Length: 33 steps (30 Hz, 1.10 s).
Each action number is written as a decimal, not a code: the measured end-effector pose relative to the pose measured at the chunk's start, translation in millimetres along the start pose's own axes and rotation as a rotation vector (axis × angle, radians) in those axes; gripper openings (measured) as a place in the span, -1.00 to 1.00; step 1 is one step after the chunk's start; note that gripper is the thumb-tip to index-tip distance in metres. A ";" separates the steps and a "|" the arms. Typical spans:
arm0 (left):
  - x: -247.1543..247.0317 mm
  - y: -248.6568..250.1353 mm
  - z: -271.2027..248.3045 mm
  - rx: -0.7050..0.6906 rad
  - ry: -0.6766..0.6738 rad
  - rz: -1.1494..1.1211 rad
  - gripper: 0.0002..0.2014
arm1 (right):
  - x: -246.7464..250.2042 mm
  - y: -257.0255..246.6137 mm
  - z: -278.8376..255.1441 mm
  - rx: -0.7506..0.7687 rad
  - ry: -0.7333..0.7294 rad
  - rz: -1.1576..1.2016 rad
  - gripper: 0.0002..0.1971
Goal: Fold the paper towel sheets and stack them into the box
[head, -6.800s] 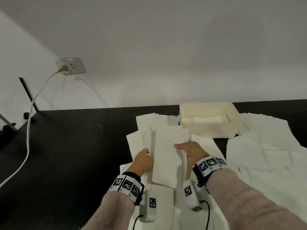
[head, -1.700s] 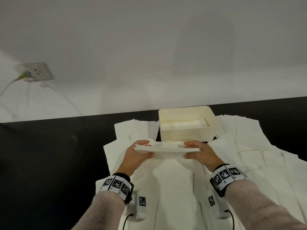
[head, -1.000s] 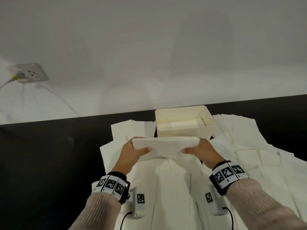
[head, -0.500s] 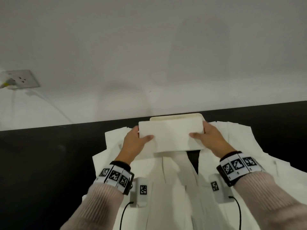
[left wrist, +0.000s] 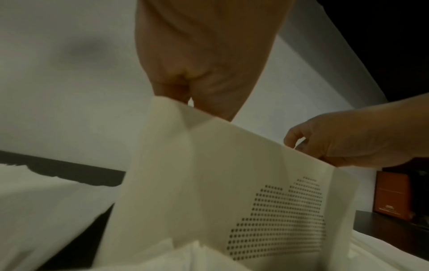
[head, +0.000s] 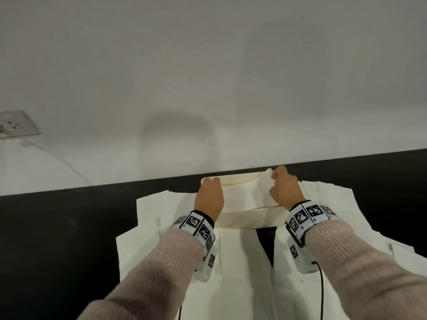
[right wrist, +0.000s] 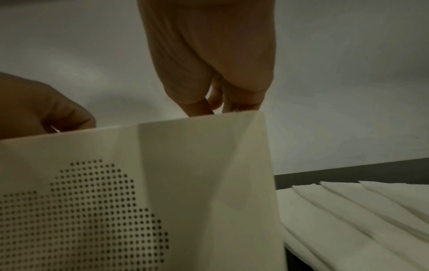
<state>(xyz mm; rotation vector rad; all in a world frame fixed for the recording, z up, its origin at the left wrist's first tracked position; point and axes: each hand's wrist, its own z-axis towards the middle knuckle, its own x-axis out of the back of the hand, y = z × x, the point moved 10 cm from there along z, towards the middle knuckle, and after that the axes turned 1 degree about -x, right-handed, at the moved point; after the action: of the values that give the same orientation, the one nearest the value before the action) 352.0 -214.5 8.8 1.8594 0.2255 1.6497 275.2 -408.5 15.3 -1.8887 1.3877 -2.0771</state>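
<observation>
The cream box (head: pixel 249 219) stands on the black table (head: pixel 57 239) near the wall; its perforated front wall (left wrist: pixel 267 210) fills both wrist views. A folded paper towel (head: pixel 245 192) lies down inside the box. My left hand (head: pixel 209 192) dips into the box's left end with fingers curled on the towel's edge. My right hand (head: pixel 285 188) pinches the towel's raised right corner (head: pixel 268 175) over the right end. In the wrist views the fingertips of each hand are hidden behind the box wall (right wrist: pixel 116 183).
Several unfolded paper towel sheets (head: pixel 242 262) overlap on the table in front of the box and fan out to the right (right wrist: pixel 371 210) and left (head: pixel 161 204). A wall outlet (head: pixel 13 123) sits far left. An orange object (left wrist: pixel 392 196) stands beyond the box.
Both hands carried the folded towel forward from above the loose sheets and lowered it into the box. The head view has tilted forward and closer.
</observation>
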 end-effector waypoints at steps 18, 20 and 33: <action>-17.2 23.4 6.8 -0.182 -0.237 0.527 -0.75 | -40.6 -14.3 11.6 0.070 -0.248 -0.477 -0.70; 9.5 20.0 -3.3 -0.157 -0.152 0.345 -0.64 | -16.0 -23.7 -1.6 0.093 -0.141 -0.359 -0.63; 67.5 -192.0 -189.9 0.515 -0.157 -0.126 -0.66 | -89.5 59.0 -190.1 -0.322 -0.498 0.517 -0.29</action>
<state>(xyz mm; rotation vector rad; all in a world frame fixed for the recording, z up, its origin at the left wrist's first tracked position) 240.0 35.7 -39.4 2.2813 0.7414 1.4387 115.5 -285.3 -68.1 -1.7109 1.8718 -1.1144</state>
